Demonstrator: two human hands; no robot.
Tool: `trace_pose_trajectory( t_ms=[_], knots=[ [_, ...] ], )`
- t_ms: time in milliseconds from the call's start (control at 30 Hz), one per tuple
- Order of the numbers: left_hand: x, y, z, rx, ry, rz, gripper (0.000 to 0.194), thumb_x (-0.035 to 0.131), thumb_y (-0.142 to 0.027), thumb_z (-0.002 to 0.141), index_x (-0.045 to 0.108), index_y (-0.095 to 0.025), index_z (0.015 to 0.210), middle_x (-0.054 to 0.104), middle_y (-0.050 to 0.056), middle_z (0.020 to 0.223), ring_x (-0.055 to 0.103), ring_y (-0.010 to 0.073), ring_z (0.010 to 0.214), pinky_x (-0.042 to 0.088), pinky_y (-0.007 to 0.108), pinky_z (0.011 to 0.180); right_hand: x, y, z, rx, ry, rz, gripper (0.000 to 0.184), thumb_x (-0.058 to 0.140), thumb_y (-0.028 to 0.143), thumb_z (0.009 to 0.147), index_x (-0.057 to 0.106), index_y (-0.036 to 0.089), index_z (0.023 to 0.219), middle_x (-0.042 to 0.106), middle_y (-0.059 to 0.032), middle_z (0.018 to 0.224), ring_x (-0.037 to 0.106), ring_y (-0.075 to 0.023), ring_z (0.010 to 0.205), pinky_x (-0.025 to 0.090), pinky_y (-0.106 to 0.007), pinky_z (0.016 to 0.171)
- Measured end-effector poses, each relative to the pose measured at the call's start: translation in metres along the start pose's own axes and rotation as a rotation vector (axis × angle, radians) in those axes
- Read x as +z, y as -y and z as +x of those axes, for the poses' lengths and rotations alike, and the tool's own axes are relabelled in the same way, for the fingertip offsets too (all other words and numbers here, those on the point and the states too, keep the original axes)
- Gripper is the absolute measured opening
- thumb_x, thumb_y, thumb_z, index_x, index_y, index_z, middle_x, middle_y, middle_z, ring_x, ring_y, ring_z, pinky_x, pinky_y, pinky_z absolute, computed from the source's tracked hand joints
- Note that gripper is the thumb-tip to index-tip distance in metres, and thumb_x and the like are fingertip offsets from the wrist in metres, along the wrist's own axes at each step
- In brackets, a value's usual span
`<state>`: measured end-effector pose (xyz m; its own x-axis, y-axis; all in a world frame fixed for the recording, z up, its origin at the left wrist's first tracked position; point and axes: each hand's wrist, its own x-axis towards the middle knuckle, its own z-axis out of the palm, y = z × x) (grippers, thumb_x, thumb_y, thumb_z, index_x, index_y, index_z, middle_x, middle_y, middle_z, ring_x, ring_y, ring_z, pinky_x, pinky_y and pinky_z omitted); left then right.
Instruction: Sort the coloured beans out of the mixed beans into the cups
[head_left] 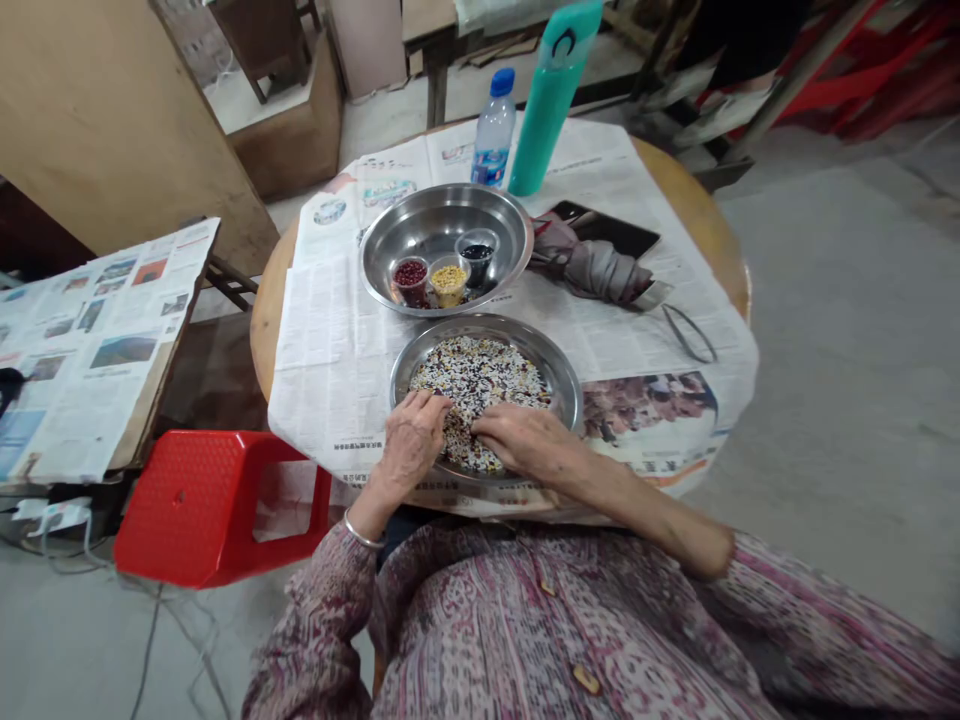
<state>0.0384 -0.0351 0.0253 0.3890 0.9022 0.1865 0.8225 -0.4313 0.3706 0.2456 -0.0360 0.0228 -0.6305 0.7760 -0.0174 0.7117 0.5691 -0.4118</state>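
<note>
Cardigan (517,620), newspaper-covered table (694,205), grey floor (847,380).

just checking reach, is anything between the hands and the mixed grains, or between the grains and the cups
Nothing visible stands between the left hand or right hand and the mixed grains. Between the grains and the three cups stand the near bowl's far rim and the far bowl's near rim.

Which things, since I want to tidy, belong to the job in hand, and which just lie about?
Likely the job:
mixed grains, under left hand and right hand
front bowl
back bowl
red-grain cup
yellow-grain cup
black-grain cup

Likely lying about:
clear bottle
green bottle
umbrella
dark slab
red stool
</note>
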Motion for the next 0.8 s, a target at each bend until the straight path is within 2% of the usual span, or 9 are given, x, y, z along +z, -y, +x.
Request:
trace_pose_trajectory(
  t_ms=[233,333,433,500,567,700,800],
  knots=[
    [0.003,-0.001,-0.003,-0.006,-0.027,0.001,0.022,0.046,-0.021,0.106,0.067,-0.020,0.100,0.069,0.004,0.094,0.064,0.0184,0.094,0.053,0.032,0.090,-0.008,-0.038,0.028,0.259,-0.240,-0.044,0.028,0.048,0.022,0.098,0.074,0.019,0.107,0.075,-0.0116,0.108,0.070,-0.0252,0.100,0.053,-0.037,0.089],
    [0.004,-0.002,-0.003,-0.022,-0.039,-0.011,0.022,0.045,-0.018,0.106,0.066,-0.020,0.105,0.070,0.005,0.097,0.065,0.0191,0.095,0.054,0.033,0.091,-0.007,-0.038,0.040,0.275,-0.306,-0.011,0.028,0.054,0.033,0.097,0.072,0.018,0.114,0.073,-0.0131,0.111,0.067,-0.0274,0.103,0.053,-0.041,0.092],
    [0.005,-0.001,-0.004,-0.045,-0.080,-0.037,0.028,0.040,-0.010,0.103,0.063,-0.019,0.115,0.069,0.007,0.104,0.065,0.0199,0.102,0.054,0.033,0.094,0.001,-0.018,0.051,0.137,-0.250,0.012,0.032,0.064,0.036,0.093,0.069,0.018,0.119,0.068,-0.0132,0.112,0.064,-0.0262,0.103,0.053,-0.038,0.089],
    [0.007,0.000,-0.005,-0.057,-0.134,-0.076,0.031,0.037,-0.006,0.102,0.061,-0.019,0.117,0.068,0.008,0.107,0.065,0.0201,0.105,0.055,0.034,0.095,0.007,-0.002,0.058,0.050,-0.173,0.035,0.025,0.063,0.023,0.091,0.070,0.017,0.114,0.066,-0.0117,0.110,0.064,-0.0226,0.099,0.053,-0.034,0.087],
    [0.008,0.002,-0.006,-0.059,-0.197,-0.120,0.031,0.036,-0.006,0.101,0.060,-0.019,0.116,0.067,0.009,0.108,0.065,0.0200,0.105,0.056,0.034,0.095,0.010,0.007,0.063,0.032,-0.101,0.053,0.022,0.056,0.011,0.090,0.071,0.015,0.106,0.067,-0.0108,0.104,0.064,-0.0200,0.093,0.052,-0.031,0.084],
    [0.011,0.005,-0.007,-0.037,-0.253,-0.153,0.029,0.038,-0.004,0.099,0.059,-0.019,0.113,0.067,0.008,0.105,0.066,0.0197,0.104,0.057,0.034,0.094,0.004,-0.006,0.063,0.100,-0.108,0.027,0.032,0.047,0.004,0.091,0.073,0.014,0.106,0.071,-0.0118,0.101,0.066,-0.0193,0.090,0.052,-0.030,0.084],
    [0.010,0.005,-0.007,-0.043,-0.238,-0.144,0.030,0.038,-0.003,0.099,0.059,-0.019,0.113,0.067,0.008,0.105,0.066,0.0196,0.104,0.056,0.034,0.095,-0.006,-0.024,0.047,0.101,-0.135,0.017,0.037,0.047,0.000,0.087,0.074,0.015,0.108,0.073,-0.0116,0.102,0.068,-0.0203,0.094,0.052,-0.032,0.088]
  ],
)
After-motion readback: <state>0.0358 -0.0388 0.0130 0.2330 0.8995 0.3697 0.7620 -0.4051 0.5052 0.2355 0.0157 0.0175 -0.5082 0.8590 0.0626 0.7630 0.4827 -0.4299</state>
